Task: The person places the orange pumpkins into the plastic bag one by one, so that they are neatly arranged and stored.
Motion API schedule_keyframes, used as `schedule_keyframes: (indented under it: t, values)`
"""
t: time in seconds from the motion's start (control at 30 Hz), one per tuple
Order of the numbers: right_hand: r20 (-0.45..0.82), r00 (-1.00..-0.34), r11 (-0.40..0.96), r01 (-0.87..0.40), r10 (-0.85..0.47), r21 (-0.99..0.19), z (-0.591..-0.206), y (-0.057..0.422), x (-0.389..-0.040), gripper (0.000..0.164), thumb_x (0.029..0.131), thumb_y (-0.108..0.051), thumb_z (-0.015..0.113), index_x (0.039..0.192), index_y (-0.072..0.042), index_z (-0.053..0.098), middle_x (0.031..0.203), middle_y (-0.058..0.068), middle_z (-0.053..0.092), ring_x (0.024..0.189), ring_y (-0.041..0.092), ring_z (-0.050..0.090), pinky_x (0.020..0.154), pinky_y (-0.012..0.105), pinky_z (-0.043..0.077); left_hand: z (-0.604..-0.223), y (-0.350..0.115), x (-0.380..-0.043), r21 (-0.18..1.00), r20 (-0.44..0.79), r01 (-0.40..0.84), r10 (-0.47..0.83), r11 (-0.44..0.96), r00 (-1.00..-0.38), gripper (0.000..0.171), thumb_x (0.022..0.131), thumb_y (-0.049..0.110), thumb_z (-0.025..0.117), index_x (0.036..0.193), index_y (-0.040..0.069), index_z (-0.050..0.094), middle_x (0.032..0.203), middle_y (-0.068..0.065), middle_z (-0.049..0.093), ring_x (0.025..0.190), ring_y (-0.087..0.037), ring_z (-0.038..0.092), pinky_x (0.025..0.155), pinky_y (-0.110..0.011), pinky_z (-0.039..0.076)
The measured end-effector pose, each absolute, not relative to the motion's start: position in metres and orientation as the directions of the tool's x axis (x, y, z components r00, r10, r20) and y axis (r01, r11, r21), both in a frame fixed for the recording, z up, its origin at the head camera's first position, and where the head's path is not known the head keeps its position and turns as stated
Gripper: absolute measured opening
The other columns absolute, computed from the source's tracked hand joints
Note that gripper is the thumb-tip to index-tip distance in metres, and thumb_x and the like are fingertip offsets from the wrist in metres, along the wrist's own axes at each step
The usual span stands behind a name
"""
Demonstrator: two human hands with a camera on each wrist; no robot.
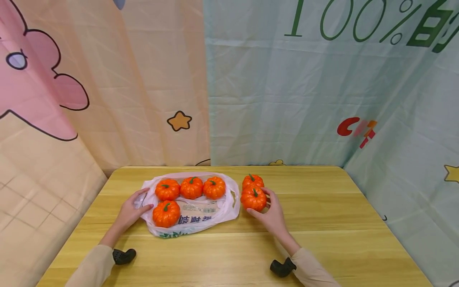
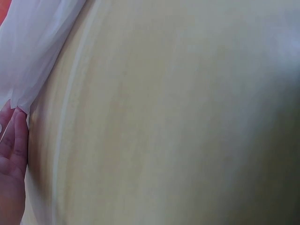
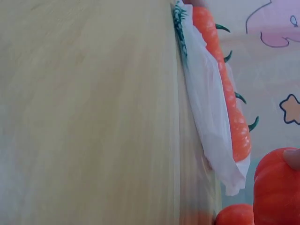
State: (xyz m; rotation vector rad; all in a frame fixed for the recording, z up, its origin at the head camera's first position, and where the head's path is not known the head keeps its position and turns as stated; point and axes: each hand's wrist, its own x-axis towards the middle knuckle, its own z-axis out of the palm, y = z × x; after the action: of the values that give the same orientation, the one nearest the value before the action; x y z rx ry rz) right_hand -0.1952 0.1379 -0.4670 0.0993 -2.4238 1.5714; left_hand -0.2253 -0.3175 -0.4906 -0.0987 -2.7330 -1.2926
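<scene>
A white plastic bag [image 1: 229, 211] lies spread on the table, with several small orange pumpkins with green stems on it: three in a back row, such as the middle pumpkin [image 1: 191, 188], and a front-left pumpkin [image 1: 166, 214]. My left hand [image 1: 130, 209] grips the bag's left edge; in the left wrist view the plastic gathers at the fingertips [image 2: 19, 115]. To the right of the bag, my right hand [image 1: 271, 211] holds another pumpkin [image 1: 253, 198] between thumb and fingers. Close behind it is one more pumpkin [image 1: 252, 180], partly hidden by the held one.
Everything stands on a wooden table [image 1: 315, 223]. Printed curtains [image 1: 272, 99] hang behind and along both sides of it. A black band-like piece [image 1: 124, 256] sits at the left wrist and a similar black piece [image 1: 283, 267] at the right.
</scene>
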Motion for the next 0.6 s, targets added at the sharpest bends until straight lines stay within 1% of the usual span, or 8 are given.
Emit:
schedule_keyframes:
  t: [0.3, 0.47, 0.6]
  values:
    - [0.270, -0.963, 0.380, -0.242, 0.023, -0.893, -0.467, 0.113, -0.193, 0.081, 0.069, -0.019, 0.086, 0.136, -0.006, 0.043, 0.133, 0.015, 0.049, 0.117, 0.031, 0.051, 0.097, 0.046, 0.049, -0.492, -0.319, -0.226, 0.769, 0.124, 0.104, 0.012, 0.630, -0.992, 0.064, 0.088, 0.024, 0.068, 0.141, 0.002, 0.041, 0.147, -0.033, 0.033, 0.134, -0.052, 0.029, 0.108, -0.071, 0.020]
    - [0.285, -0.958, 0.379, -0.269, -0.013, -0.886, -0.467, 0.098, -0.193, 0.079, 0.069, -0.021, 0.087, 0.134, -0.006, 0.045, 0.132, 0.013, 0.051, 0.118, 0.028, 0.051, 0.094, 0.044, 0.050, -0.493, -0.319, -0.226, 0.769, 0.131, 0.106, 0.008, 0.630, -0.991, 0.063, 0.088, 0.024, 0.068, 0.141, 0.002, 0.042, 0.147, -0.033, 0.033, 0.134, -0.052, 0.029, 0.108, -0.070, 0.019]
    - [0.294, -0.955, 0.386, -0.283, -0.032, -0.878, -0.466, 0.085, -0.194, 0.078, 0.068, -0.023, 0.087, 0.133, -0.007, 0.046, 0.132, 0.010, 0.053, 0.118, 0.026, 0.051, 0.094, 0.041, 0.049, -0.493, -0.319, -0.227, 0.767, 0.138, 0.113, 0.009, 0.631, -0.990, 0.063, 0.087, 0.024, 0.068, 0.140, 0.002, 0.042, 0.147, -0.033, 0.033, 0.134, -0.051, 0.029, 0.109, -0.070, 0.019]
